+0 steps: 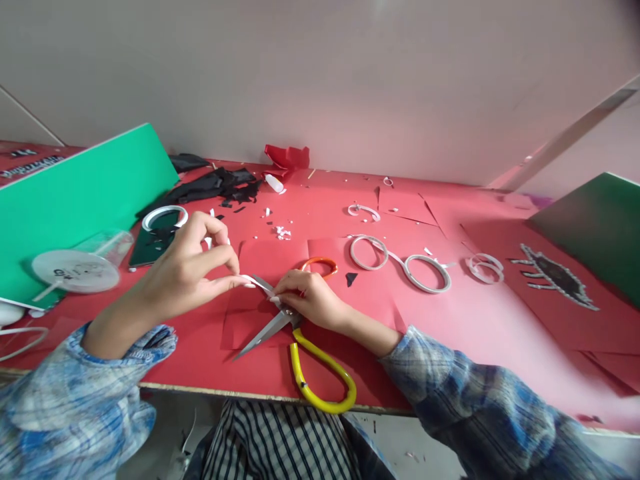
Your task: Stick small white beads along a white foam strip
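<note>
My left hand (193, 270) pinches one end of a thin white paper strip (259, 283) between thumb and forefinger, above the red table (450, 333). My right hand (313, 300) is closed over the pivot of a large pair of scissors (320, 370) and grips the strip's other end. The scissors lie open on the table; one handle is yellow, the other orange (320, 262), and the blades point toward me and left.
White paper rings (400, 263) lie right of centre, more curled strips (485, 267) beyond. A black cut-out with white outline (560, 277) lies far right. Green boards (75, 193) flank both sides. Black scraps (215, 187), a phone (150, 247) and a round white disc (75, 271) sit left.
</note>
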`<move>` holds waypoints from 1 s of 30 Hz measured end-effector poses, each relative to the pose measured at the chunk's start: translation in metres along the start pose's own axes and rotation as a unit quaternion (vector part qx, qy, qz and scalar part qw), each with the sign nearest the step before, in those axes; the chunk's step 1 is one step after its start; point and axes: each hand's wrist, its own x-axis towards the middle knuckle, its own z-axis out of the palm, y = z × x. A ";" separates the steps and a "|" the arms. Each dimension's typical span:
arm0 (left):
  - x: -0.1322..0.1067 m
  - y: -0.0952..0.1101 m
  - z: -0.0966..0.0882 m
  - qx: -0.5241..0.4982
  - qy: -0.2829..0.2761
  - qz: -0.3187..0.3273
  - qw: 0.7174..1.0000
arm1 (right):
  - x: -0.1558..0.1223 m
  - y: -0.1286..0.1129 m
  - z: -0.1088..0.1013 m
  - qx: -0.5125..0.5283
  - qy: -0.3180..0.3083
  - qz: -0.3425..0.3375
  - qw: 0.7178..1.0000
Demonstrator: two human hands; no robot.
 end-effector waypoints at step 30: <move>0.000 -0.031 0.030 -0.076 -0.038 -0.061 0.995 | 0.008 -0.006 0.000 -0.127 -0.024 0.060 0.990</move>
